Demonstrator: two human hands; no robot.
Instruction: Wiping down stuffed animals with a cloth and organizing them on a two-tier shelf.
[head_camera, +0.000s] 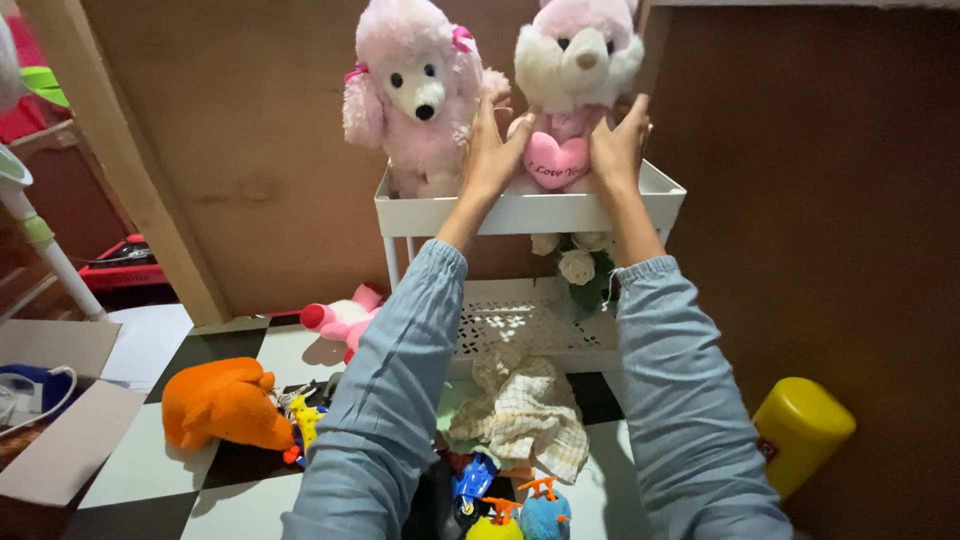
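Both my hands grip a pink-and-white plush bear (578, 60) that holds a pink heart, standing upright in the top tray of a white cart (530, 212). My left hand (490, 150) presses its left side, and my right hand (620, 145) presses its right side. A pink plush poodle (412, 85) with bows on its ears sits just to the left in the same tray, touching my left hand's back.
White fabric roses (578, 262) and a lace cloth lie on the cart's lower shelf. On the checkered floor lie an orange plush (222, 402), a pink-red plush (345, 318), a checked cloth (525, 410) and several small toys. A yellow container (800, 428) stands at the right.
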